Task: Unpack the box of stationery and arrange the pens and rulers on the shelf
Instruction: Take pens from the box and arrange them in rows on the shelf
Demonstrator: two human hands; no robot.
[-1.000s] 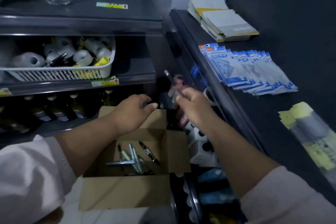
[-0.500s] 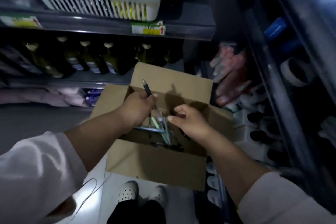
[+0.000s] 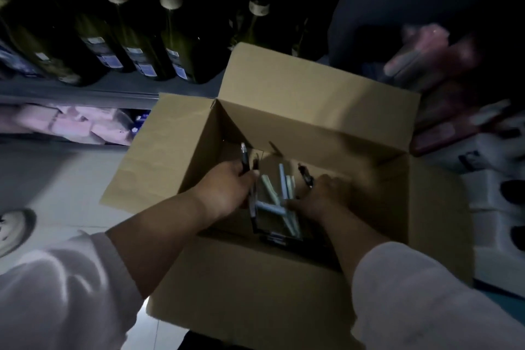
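An open cardboard box (image 3: 298,99) stands on the floor below me, flaps spread. Several pale pens (image 3: 281,193) lie jumbled on its bottom. Both my hands are down inside it. My left hand (image 3: 227,190) grips a dark pen (image 3: 244,155) whose silver tip sticks up past my fingers. My right hand (image 3: 324,196) is among the pens with a dark pen (image 3: 306,175) pinched at its fingertips. The scene is dim and my forearms hide part of the box bottom.
A low shelf (image 3: 85,91) with a row of dark glass bottles (image 3: 170,37) runs along the upper left. Pink packs (image 3: 71,125) lie under it. Blurred red and white packages (image 3: 454,111) sit at the right. Pale floor (image 3: 62,179) lies left of the box.
My view dropped from the shelves to the box. My right hand came down from the shelf edge into the box. My left hand took up a dark pen.
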